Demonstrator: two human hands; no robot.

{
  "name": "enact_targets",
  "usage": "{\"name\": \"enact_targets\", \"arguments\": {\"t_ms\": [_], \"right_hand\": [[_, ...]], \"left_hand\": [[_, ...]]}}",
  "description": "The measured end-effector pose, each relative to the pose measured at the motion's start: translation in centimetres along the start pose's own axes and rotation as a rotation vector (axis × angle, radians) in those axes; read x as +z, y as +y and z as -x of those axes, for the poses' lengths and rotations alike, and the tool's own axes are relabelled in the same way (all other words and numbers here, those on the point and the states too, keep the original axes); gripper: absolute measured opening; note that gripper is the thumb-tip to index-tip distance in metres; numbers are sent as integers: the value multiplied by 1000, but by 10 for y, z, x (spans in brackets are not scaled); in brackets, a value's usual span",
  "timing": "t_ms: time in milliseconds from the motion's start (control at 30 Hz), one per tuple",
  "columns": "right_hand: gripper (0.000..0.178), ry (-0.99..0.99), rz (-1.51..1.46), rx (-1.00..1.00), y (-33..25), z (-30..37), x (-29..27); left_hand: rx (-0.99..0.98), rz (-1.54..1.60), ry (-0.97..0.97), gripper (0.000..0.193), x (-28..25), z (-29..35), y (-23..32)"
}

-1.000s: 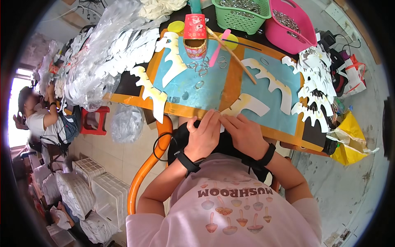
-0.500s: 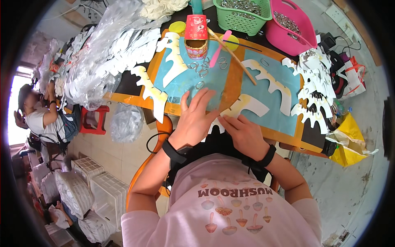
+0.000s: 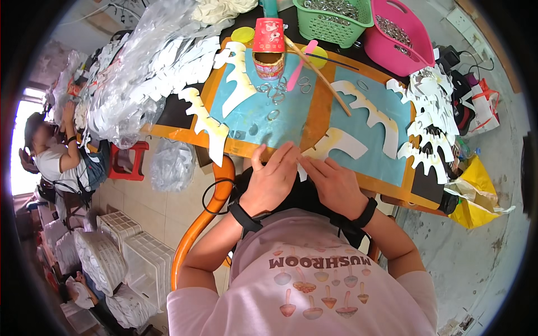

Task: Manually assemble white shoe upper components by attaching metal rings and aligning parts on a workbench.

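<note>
At the near edge of the mat (image 3: 291, 124), the right hand (image 3: 336, 185) is pinched on one end of a white piece (image 3: 346, 144), which otherwise rests on the mat's right half. Close beside, the left hand (image 3: 273, 178) has its fingers drawn narrow, the outermost sticking out; I can't tell what it grips. Rings (image 3: 278, 89) lie on the mat's left half.

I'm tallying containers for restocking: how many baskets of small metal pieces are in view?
2: a green basket at the top, right of centre, and a pink basket just to its right. Others beyond the top edge would be hidden.
</note>
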State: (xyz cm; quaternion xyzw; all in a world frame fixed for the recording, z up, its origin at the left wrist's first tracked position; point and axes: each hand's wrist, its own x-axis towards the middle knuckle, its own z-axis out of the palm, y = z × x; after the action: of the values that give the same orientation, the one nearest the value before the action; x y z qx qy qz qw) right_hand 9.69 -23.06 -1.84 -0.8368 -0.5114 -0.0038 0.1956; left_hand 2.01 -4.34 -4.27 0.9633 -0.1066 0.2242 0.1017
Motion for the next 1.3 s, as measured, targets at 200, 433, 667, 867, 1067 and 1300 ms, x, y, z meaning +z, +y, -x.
{"name": "enact_targets", "arguments": {"t_ms": [200,433,667,867,1067,1300], "right_hand": [[59,-10,30,-43,5,1,0],[58,-49,71,-29,0,2,-1],[57,0,-26,-15,4,-1,-2],[28,216,-666,252,25,-12,9],[23,432,-945,520,5,-9,12],[35,264,-284,14,17,-13,1]], "left_hand": [[-171,113,-45,23,-12,-6,10],[-258,301,23,36,-18,7,23],[-291,248,27,38,7,18,30],[-209,110,-39,46,10,17,29],[-162,49,-59,50,9,18,26],[-160,33,-37,53,12,29,26]]}}
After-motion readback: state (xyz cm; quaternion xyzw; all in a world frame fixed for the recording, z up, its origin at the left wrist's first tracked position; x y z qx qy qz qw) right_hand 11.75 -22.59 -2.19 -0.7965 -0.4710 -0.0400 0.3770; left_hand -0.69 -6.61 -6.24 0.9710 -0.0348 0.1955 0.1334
